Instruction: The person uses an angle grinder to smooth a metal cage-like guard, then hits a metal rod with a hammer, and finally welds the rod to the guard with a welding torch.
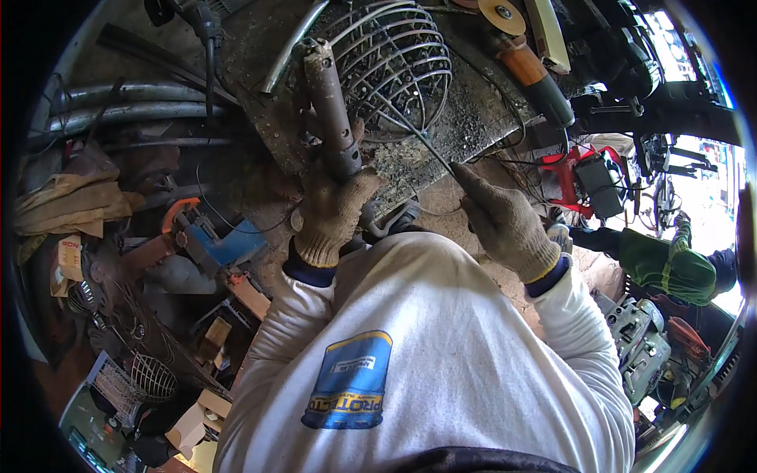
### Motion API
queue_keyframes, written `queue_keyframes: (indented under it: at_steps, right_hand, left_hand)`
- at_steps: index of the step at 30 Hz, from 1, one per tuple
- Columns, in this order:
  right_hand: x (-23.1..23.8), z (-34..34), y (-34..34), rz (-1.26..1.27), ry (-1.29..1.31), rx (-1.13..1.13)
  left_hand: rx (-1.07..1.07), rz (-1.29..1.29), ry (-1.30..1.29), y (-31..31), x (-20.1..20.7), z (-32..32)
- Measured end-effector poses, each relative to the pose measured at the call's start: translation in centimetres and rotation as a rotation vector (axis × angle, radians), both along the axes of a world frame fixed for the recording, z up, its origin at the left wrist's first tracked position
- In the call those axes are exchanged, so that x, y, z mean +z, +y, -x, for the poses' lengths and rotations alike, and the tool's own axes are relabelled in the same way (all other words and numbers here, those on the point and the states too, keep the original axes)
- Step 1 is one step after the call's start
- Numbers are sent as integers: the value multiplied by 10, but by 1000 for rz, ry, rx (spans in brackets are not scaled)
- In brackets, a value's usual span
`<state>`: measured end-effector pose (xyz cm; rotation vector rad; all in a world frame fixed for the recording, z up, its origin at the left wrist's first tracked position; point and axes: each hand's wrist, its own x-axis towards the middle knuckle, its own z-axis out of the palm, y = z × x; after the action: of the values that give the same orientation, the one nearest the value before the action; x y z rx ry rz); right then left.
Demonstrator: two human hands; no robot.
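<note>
My left hand [335, 217], in a dirty knitted work glove, is closed around the lower end of a dark metal pipe [333, 106] with holes along its side. The pipe stands out away from me over the worktable; some of my fingers are hidden behind it. My right hand [505, 221], gloved the same way, grips a thin metal rod [422, 138]. The rod slants up and left, its far end reaching the lower part of a rounded cage of bent metal bars [394, 67]. This cage lies on the dirty worktable [465, 130], just right of the pipe.
An angle grinder [536, 79] lies at the table's right. A bent shiny tube [296, 43] lies behind the pipe. Long pipes [130, 114] and a blue tool part [229, 244] are on the left. A red plastic chair [564, 181] and a person in green [666, 264] are on the right.
</note>
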<state>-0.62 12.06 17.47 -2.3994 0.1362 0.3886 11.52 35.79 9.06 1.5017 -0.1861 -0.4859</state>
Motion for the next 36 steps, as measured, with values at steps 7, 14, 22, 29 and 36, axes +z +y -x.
queue_keyframes:
  at_steps: [7,14,22,29,36]
  right_hand:
    - [24,-12,7,-71,9,3]
    - [-19,-7,5,-74,-123,-11]
    - [-43,-1,0,10,-206,-4]
    - [-34,-4,4,-107,-189,-36]
    - [-28,-4,6,-91,-208,-36]
  left_hand:
    - [-37,-165,-136,6,-11,-2]
    - [-32,-110,-167,2,-8,1]
    - [-8,3,-67,2,-6,4]
    - [16,53,-127,1,-9,1]
    - [-40,56,-57,6,-12,2]
